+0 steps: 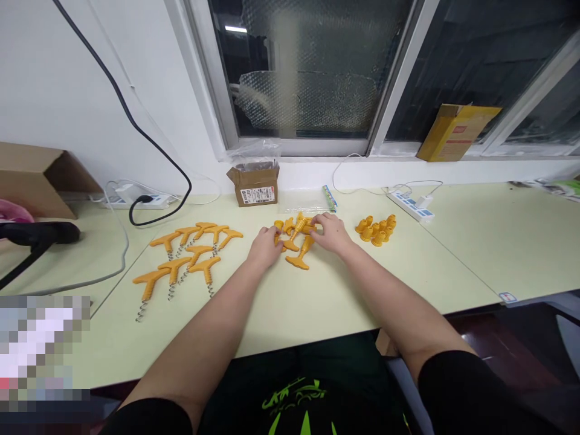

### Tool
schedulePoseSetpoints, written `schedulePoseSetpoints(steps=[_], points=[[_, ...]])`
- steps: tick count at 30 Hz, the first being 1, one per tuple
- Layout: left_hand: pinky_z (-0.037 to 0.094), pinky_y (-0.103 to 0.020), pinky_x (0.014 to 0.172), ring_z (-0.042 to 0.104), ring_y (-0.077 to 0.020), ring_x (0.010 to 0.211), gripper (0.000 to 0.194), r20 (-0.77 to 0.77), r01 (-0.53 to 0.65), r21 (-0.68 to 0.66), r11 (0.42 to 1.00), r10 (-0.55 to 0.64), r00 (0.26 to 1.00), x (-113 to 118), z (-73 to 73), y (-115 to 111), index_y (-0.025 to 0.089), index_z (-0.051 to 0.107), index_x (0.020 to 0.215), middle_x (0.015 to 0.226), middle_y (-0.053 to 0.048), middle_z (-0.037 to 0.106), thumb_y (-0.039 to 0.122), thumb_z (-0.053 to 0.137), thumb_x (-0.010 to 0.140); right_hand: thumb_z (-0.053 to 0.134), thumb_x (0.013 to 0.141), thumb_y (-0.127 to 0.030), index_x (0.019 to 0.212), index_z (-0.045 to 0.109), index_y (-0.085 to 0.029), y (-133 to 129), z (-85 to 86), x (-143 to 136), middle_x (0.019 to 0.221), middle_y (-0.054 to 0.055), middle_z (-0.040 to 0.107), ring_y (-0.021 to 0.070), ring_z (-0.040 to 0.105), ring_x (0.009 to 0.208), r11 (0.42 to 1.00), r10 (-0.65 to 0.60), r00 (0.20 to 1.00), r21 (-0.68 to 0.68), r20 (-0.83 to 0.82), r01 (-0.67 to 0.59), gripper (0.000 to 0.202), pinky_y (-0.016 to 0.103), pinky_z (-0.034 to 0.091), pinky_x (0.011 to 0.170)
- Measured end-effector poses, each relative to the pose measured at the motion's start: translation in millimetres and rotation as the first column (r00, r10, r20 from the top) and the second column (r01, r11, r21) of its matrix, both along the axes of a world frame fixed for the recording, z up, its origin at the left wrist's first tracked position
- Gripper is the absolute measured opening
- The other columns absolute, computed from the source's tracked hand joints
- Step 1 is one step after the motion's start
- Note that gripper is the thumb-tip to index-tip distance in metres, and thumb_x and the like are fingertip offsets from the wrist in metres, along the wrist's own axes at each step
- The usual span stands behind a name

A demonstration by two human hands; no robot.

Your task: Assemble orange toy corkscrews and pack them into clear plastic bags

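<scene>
Both hands are at a small pile of yellow corkscrews [299, 260] in the middle of the table. My left hand [265, 246] is at the pile's left side, its fingers bent against yellow pieces; its grip is partly hidden. On the right side, my right hand [331, 231] has its fingers curled over yellow pieces, and the fingertips are hard to make out. Several yellow T-handles with metal spirals [151, 280] lie spread at the left. Several yellow caps [376, 231] stand grouped to the right.
Behind the pile are an open cardboard box [256, 186] and a clear plastic bag [301, 201]. Power strips [410, 206] lie near the wall. A black cable [136, 124] hangs at left. A yellow carton [457, 133] leans on the window.
</scene>
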State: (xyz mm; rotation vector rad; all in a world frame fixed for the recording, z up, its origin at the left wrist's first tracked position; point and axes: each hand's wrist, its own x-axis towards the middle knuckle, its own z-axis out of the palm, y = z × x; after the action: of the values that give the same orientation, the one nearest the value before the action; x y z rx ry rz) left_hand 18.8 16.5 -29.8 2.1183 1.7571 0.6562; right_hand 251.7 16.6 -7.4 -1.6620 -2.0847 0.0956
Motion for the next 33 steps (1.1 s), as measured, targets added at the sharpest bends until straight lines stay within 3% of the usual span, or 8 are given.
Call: schedulePoseSetpoints(steps=[7, 11, 14, 17, 21, 25, 28, 33], points=[[0.049, -0.035, 0.081, 0.063, -0.0231, 0.091, 0.027, 0.079, -0.099, 0.019, 0.995, 0.097, 0.992, -12.6, 4.3, 1.6, 0.022, 0.057, 0.100, 0.101, -0.007, 0.064, 0.016, 0.065, 0.075, 0.060, 0.089, -0.034, 0.104, 0.067, -0.022, 3.4, -12.6, -28.8, 0.112, 0.008, 0.069, 0.0274, 0.061, 0.111, 1.000, -0.012, 0.977, 0.025, -0.215, 0.018, 0.020, 0.043, 0.046, 0.100], [0.049, -0.032, 0.078, 0.060, -0.0186, 0.083, 0.024, 0.378, -0.136, 0.191, 0.972, 0.055, 0.924, -19.0, 15.3, -1.6, 0.022, 0.054, 0.097, 0.098, -0.004, 0.062, 0.021, 0.062, 0.073, 0.057, 0.090, -0.035, 0.123, 0.064, -0.019, -5.6, -13.4, -26.9, 0.126, 0.014, 0.065, 0.0273, 0.060, 0.116, 0.987, 0.114, 0.917, 0.149, -0.381, -0.061, 0.036, 0.043, 0.048, 0.104], [0.049, -0.030, 0.078, 0.059, -0.0172, 0.085, 0.022, 0.616, 0.100, 0.206, 0.974, -0.208, 0.759, -18.2, 23.8, -10.0, 0.021, 0.056, 0.093, 0.096, -0.004, 0.062, 0.023, 0.063, 0.072, 0.061, 0.089, -0.045, 0.142, 0.052, -0.026, -14.2, -8.3, -27.7, 0.138, 0.012, 0.057, 0.0234, 0.065, 0.107, 0.980, 0.199, 0.714, 0.113, -0.671, -0.167, 0.057, 0.039, 0.057, 0.089], [0.049, -0.029, 0.078, 0.060, -0.0173, 0.087, 0.023, 0.753, 0.410, 0.108, 0.906, -0.344, 0.560, -12.5, 27.6, -20.6, 0.018, 0.060, 0.088, 0.093, -0.005, 0.063, 0.023, 0.071, 0.068, 0.064, 0.086, -0.057, 0.137, 0.053, -0.033, -19.7, -5.1, -29.8, 0.119, 0.005, 0.065, 0.0183, 0.069, 0.084, 0.923, 0.142, 0.442, -0.042, -0.886, -0.382, 0.057, 0.031, 0.057, 0.062], [0.053, -0.030, 0.076, 0.064, -0.0158, 0.082, 0.033, 0.945, 0.487, -0.080, 0.870, -0.089, 0.316, -6.4, 23.0, -25.2, 0.020, 0.062, 0.094, 0.094, -0.004, 0.065, 0.032, 0.081, 0.070, 0.074, 0.079, -0.061, 0.097, 0.062, -0.024, -20.0, -9.3, -26.7, 0.069, -0.003, 0.063, 0.0106, 0.053, 0.048, 0.825, 0.023, 0.350, -0.180, -0.936, -0.536, 0.043, 0.022, 0.042, 0.043], [0.058, -0.035, 0.087, 0.069, -0.0171, 0.091, 0.044, 0.990, 0.433, -0.137, 0.891, 0.115, 0.077, -6.2, 15.5, -18.3, 0.022, 0.059, 0.108, 0.101, -0.005, 0.069, 0.050, 0.077, 0.079, 0.081, 0.074, -0.057, 0.087, 0.057, -0.023, -18.5, -13.1, -20.6, 0.058, -0.005, 0.060, 0.0086, 0.049, 0.043, 0.843, -0.149, 0.281, -0.270, -0.948, -0.466, 0.044, 0.020, 0.039, 0.040], [0.056, -0.034, 0.097, 0.069, -0.0145, 0.097, 0.047, 0.996, 0.340, -0.079, 0.937, 0.059, 0.067, -5.4, 11.0, -13.8, 0.022, 0.057, 0.107, 0.102, -0.003, 0.069, 0.042, 0.084, 0.075, 0.081, 0.074, -0.058, 0.085, 0.053, -0.023, -18.6, -14.1, -21.4, 0.058, -0.005, 0.060, 0.0086, 0.049, 0.043, 0.840, -0.229, 0.251, -0.321, -0.941, -0.438, 0.046, 0.019, 0.038, 0.039], [0.061, -0.034, 0.084, 0.070, -0.0117, 0.076, 0.046, 0.974, 0.244, -0.060, 0.968, 0.004, 0.224, -4.0, 7.6, -12.8, 0.022, 0.054, 0.108, 0.084, 0.003, 0.063, 0.049, 0.079, 0.081, 0.074, 0.075, -0.071, 0.086, 0.051, -0.024, -17.6, -19.9, -29.4, 0.057, -0.006, 0.058, 0.0094, 0.048, 0.043, 0.854, -0.182, 0.274, -0.290, -0.944, -0.433, 0.054, 0.020, 0.038, 0.039]])
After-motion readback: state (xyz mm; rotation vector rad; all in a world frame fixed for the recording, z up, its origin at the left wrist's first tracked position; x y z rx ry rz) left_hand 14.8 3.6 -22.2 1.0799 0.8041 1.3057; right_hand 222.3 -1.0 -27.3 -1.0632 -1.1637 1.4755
